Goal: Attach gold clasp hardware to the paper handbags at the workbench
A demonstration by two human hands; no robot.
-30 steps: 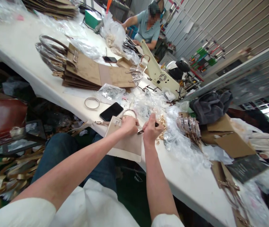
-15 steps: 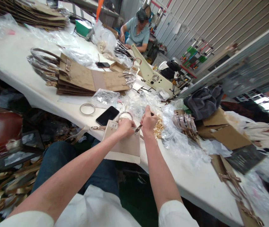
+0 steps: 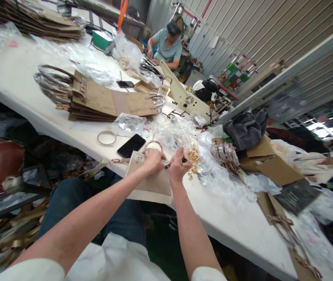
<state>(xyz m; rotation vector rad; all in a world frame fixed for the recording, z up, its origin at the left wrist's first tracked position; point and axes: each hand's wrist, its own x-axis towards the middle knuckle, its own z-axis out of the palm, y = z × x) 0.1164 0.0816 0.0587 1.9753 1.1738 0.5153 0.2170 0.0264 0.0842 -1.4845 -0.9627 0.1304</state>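
A beige handbag panel or small handbag (image 3: 149,187) lies at the table's front edge, its handle (image 3: 154,143) standing up at the far side. My left hand (image 3: 154,160) is closed on the bag's top edge, beside the handle. In a fist, my right hand (image 3: 179,166) grips a dark-handled tool (image 3: 185,159) whose narrow metal tip reaches the bag's edge next to my left fingers. Its exact kind is hidden by the hand. Just right of that fist lies a pile of small gold-coloured hardware pieces (image 3: 194,158). A strap with a metal fitting (image 3: 119,160) sticks out to the left.
A black phone (image 3: 131,146) and a ring-shaped roll (image 3: 107,137) lie left of the bag. Behind are stacked brown bag pieces (image 3: 96,95), a cream machine (image 3: 188,99) and a seated co-worker (image 3: 168,48). Plastic wrap (image 3: 222,175) and a cardboard box (image 3: 283,166) are to the right.
My right hand has come down and slightly left, with the tool's tip now closer in at the bag's edge. The left hand keeps its hold; the view has shifted slightly.
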